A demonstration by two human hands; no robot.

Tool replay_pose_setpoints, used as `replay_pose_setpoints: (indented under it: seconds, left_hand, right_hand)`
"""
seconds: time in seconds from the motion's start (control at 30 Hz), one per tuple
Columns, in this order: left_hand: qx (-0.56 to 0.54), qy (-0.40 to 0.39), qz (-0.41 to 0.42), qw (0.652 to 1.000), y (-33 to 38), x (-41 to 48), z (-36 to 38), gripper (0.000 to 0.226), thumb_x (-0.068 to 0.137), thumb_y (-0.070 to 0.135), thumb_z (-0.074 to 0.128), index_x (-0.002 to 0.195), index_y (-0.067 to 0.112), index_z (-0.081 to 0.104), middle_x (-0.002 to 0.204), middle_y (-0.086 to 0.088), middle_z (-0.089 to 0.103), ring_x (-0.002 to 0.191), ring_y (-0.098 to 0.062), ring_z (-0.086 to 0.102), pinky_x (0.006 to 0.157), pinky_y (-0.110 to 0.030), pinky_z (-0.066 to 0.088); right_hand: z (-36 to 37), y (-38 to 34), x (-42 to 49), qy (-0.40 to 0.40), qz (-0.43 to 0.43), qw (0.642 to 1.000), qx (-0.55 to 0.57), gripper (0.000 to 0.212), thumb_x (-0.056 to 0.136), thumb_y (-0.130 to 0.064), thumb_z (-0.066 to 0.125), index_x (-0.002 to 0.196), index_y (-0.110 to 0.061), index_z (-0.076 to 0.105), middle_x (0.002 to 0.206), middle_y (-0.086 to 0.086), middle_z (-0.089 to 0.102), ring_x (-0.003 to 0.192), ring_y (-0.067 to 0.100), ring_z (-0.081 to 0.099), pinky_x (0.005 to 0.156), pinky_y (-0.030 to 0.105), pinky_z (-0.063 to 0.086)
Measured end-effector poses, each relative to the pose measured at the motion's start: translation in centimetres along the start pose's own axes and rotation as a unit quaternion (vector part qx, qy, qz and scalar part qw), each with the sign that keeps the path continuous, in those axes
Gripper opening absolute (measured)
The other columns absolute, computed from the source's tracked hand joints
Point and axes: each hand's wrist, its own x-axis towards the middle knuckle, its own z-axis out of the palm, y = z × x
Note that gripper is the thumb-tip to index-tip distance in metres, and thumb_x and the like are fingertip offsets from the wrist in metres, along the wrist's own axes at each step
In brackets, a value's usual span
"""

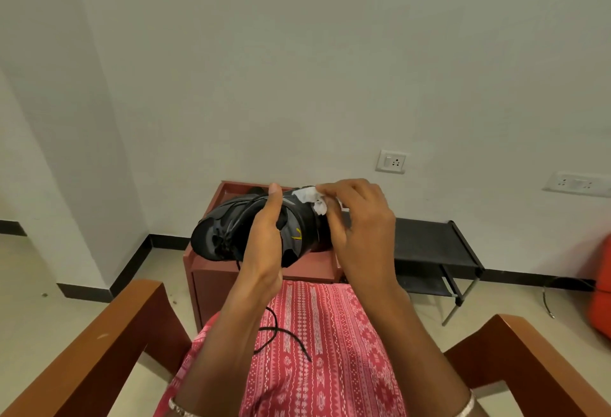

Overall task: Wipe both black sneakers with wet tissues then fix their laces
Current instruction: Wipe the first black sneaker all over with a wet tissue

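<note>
A black sneaker (224, 228) with a yellow mark is held up in front of me, toe to the left. My left hand (266, 238) grips it around the middle, thumb up over the top. My right hand (358, 228) pinches a crumpled white wet tissue (312, 198) against the heel end of the shoe. A loose black lace (281, 334) hangs from the sneaker and lies on my pink patterned lap. A dark shape (256, 190), perhaps the other sneaker, shows behind the held one on the table.
A small red-brown table (211, 271) stands just ahead against the white wall. A black low rack (436, 244) sits to its right. Wooden chair arms (109, 334) flank my lap. An orange object (603, 284) is at the far right.
</note>
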Motion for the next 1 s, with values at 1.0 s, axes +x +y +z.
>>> replay_pose_setpoints:
  seconds: [1.0]
  left_hand:
    - [-0.089, 0.076, 0.018, 0.993, 0.0, 0.3, -0.4, 0.052, 0.095, 0.055, 0.048, 0.104, 0.009, 0.072, 0.102, -0.015, 0.076, 0.095, -0.027, 0.073, 0.086, -0.043, 0.055]
  right_hand:
    - [0.9, 0.6, -6.1, 0.056, 0.006, 0.998, 0.040, 0.015, 0.092, -0.010, 0.065, 0.105, -0.011, 0.072, 0.109, -0.007, 0.059, 0.101, 0.010, 0.058, 0.085, 0.020, 0.051]
